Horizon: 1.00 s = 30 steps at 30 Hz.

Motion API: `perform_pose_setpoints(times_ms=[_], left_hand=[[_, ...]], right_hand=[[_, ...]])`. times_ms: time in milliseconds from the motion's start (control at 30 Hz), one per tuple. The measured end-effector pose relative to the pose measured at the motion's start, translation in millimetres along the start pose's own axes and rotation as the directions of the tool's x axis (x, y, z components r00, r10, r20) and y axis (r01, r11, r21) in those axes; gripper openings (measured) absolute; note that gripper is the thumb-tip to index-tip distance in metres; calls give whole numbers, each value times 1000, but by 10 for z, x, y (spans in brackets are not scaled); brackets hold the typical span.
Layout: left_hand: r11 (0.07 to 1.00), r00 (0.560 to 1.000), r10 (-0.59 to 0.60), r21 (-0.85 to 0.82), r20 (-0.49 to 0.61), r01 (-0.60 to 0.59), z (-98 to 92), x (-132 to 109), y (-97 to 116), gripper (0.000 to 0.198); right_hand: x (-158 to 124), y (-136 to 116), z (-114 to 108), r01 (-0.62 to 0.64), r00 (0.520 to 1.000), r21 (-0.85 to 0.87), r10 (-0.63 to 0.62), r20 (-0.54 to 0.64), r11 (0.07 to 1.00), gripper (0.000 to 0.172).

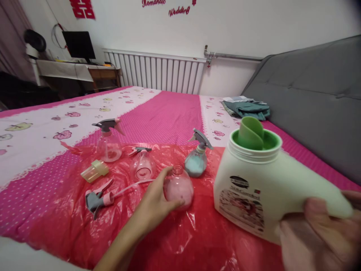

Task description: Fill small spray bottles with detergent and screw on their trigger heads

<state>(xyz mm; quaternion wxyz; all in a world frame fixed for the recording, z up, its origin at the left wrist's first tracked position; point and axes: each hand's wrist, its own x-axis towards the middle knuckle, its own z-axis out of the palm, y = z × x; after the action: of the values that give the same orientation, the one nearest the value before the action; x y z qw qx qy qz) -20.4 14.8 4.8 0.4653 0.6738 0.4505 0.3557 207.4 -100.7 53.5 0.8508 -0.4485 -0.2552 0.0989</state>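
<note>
My left hand (159, 197) is wrapped round a clear round spray bottle (179, 188) with no top on it. The bottle stands on a red plastic sheet (158, 241). At the right, my right hand (318, 229) grips the handle of a big pale detergent jug (248, 180), its mouth uncapped with a green spout showing. A grey and pink spray head (97, 199) lies left of my left hand, its tube reaching toward the wrist. Beyond it lies a yellowish measuring cap (95, 171). Just behind the held bottle stands a spray bottle with bluish contents (196, 163).
Two more clear spray bottles, one upright (108, 146) and one tipped toward me (143, 167), are on the sheet. The sheet covers part of a pink bed (169, 116). Folded clothes (248, 108) lie by the grey headboard (310, 82). A radiator (158, 71) lines the wall.
</note>
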Motion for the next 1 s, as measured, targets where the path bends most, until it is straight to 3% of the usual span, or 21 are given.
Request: perform_pose_setpoints(times_ms=[167, 300, 400, 600, 733, 867, 1000], left_hand=[[1000, 989, 3, 10, -148, -2, -19, 59, 35, 83], [1000, 965, -3, 13, -264, 7, -29, 56, 80, 83], [1000, 959, 2, -4, -285, -4, -34, 49, 99, 81], [994, 972, 78, 93, -222, -58, 23, 47, 86, 73], [975, 987, 115, 203, -114, -90, 66, 39, 32, 70], [947, 995, 101, 306, -8, -94, 67, 17, 13, 72], [946, 996, 85, 312, 18, -86, 53, -18, 19, 75]], right_hand=[[15, 76, 141, -62, 998, 39, 62, 8, 997, 61], [47, 92, 104, -82, 995, 38, 83, -50, 996, 61], [82, 121, 54, -91, 990, 54, 96, -105, 994, 61], [115, 141, 26, -69, 980, 58, 79, -183, 996, 56], [117, 132, 51, -57, 978, 43, 64, -197, 997, 53], [117, 173, 29, -58, 986, -2, 57, -159, 998, 58], [140, 250, -69, -70, 986, -73, 58, -159, 995, 71]])
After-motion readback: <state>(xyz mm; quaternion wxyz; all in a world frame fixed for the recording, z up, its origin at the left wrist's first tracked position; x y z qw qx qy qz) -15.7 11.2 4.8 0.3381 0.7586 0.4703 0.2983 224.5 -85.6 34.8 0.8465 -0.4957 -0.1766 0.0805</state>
